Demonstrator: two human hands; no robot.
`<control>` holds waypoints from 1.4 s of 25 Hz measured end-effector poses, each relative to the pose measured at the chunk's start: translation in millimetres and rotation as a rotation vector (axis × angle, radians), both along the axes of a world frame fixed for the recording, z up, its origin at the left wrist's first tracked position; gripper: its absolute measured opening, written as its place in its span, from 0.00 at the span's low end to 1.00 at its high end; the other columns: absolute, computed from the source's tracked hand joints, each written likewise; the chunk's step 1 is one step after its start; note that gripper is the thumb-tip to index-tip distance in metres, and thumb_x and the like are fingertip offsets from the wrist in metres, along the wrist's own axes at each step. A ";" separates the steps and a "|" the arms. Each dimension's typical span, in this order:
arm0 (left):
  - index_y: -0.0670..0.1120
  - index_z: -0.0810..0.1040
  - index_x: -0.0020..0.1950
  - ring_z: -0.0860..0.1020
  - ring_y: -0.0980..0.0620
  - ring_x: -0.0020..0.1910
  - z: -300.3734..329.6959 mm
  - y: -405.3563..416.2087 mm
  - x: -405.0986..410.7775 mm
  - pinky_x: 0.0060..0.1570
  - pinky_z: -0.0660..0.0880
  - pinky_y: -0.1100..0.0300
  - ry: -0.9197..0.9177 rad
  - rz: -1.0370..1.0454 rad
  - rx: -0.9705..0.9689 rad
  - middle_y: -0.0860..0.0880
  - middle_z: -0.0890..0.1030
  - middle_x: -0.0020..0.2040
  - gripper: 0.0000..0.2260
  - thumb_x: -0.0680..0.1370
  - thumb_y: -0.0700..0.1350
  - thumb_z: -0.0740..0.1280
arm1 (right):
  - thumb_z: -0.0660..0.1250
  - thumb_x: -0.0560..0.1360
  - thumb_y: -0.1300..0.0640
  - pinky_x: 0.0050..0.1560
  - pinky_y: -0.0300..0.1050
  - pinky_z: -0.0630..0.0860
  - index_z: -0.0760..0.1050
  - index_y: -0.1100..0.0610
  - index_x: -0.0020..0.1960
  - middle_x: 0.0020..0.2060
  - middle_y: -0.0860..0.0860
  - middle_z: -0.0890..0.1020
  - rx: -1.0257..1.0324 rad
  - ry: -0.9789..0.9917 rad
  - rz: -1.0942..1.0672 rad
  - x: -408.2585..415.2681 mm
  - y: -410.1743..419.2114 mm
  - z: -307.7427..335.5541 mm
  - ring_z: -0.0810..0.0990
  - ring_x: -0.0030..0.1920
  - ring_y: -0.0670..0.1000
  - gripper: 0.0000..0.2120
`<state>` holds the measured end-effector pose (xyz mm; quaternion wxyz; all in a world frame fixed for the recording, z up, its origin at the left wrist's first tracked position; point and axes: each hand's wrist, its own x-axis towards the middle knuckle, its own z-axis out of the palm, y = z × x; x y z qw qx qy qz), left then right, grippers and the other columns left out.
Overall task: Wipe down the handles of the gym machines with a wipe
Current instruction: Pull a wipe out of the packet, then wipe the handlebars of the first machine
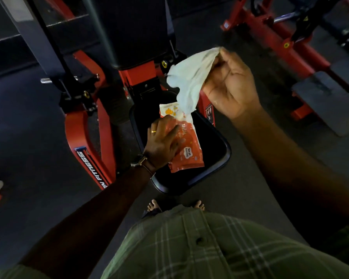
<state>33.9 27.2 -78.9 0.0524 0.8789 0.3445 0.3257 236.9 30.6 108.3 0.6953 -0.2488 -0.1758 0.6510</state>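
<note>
The job looks barely begun: a wipe is out, no handle wiped yet. Nearest, the left hand (pixel 163 140) lies with fingers spread flat on the orange wipe pack (pixel 184 144), pinning it to the black seat pad (pixel 216 158). Farther up, the right hand (pixel 231 85) pinches the white wipe (pixel 189 81), which hangs above the pack.

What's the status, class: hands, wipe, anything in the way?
Right hand pinches wipe, raised. Left hand presses orange wipe pack on black seat pad. No handle wiped yet; nothing in the way.
</note>
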 end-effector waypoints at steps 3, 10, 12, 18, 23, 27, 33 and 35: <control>0.45 0.82 0.63 0.73 0.46 0.67 0.7 3.3 2.0 0.60 0.66 0.49 0.096 -0.039 -0.042 0.45 0.78 0.68 0.18 0.80 0.53 0.63 | 0.63 0.78 0.60 0.59 0.52 0.73 0.76 0.62 0.44 0.39 0.54 0.77 -0.004 -0.028 0.043 -3.5 -2.8 1.1 0.76 0.46 0.53 0.07; 0.48 0.84 0.58 0.80 0.49 0.62 15.1 11.8 3.9 0.56 0.60 0.52 0.290 -0.041 -0.011 0.50 0.84 0.60 0.18 0.81 0.53 0.57 | 0.65 0.77 0.60 0.57 0.50 0.75 0.76 0.60 0.44 0.40 0.54 0.78 -0.023 -0.002 0.115 -6.0 -13.0 -6.9 0.77 0.46 0.52 0.06; 0.47 0.85 0.51 0.82 0.47 0.56 28.4 18.3 5.9 0.54 0.61 0.53 0.242 -0.074 -0.080 0.50 0.85 0.53 0.12 0.79 0.48 0.62 | 0.65 0.78 0.60 0.55 0.50 0.76 0.76 0.61 0.45 0.40 0.54 0.80 -0.025 -0.021 0.138 -8.7 -13.6 -12.1 0.78 0.46 0.53 0.05; 0.40 0.78 0.65 0.80 0.45 0.57 94.2 -7.6 17.3 0.55 0.77 0.56 -1.049 0.201 -1.304 0.42 0.82 0.60 0.17 0.82 0.49 0.62 | 0.73 0.73 0.58 0.66 0.51 0.69 0.76 0.60 0.47 0.45 0.54 0.77 -0.056 0.018 0.170 -15.4 -14.5 -23.2 0.77 0.49 0.52 0.08; 0.40 0.76 0.67 0.80 0.43 0.60 140.3 -22.4 4.9 0.53 0.79 0.50 -1.348 -0.008 -1.409 0.40 0.80 0.64 0.17 0.82 0.48 0.63 | 0.61 0.82 0.60 0.65 0.57 0.72 0.79 0.63 0.49 0.46 0.58 0.83 -0.172 -0.160 0.118 -37.2 -11.1 -23.4 0.81 0.51 0.58 0.10; 0.34 0.76 0.66 0.81 0.38 0.59 148.0 -20.6 -27.6 0.53 0.80 0.47 -1.270 0.202 -1.174 0.37 0.81 0.60 0.21 0.73 0.30 0.72 | 0.63 0.80 0.62 0.52 0.55 0.80 0.78 0.69 0.59 0.49 0.63 0.83 -0.327 -0.473 -0.001 -78.6 -5.7 -28.4 0.83 0.49 0.60 0.13; 0.35 0.79 0.61 0.82 0.36 0.55 186.9 -36.6 -125.2 0.54 0.80 0.38 -1.293 0.414 -1.067 0.36 0.83 0.56 0.12 0.78 0.37 0.70 | 0.71 0.75 0.47 0.55 0.47 0.78 0.78 0.54 0.61 0.57 0.52 0.79 0.150 -1.200 -0.120 -185.3 -21.5 -24.7 0.80 0.56 0.49 0.18; 0.36 0.80 0.60 0.83 0.39 0.54 200.1 -42.8 -166.7 0.51 0.82 0.44 -1.317 0.434 -1.042 0.38 0.84 0.56 0.12 0.80 0.41 0.69 | 0.72 0.74 0.47 0.60 0.50 0.76 0.78 0.57 0.62 0.59 0.54 0.75 0.433 -1.386 -0.258 -227.8 -25.1 -26.5 0.76 0.60 0.54 0.20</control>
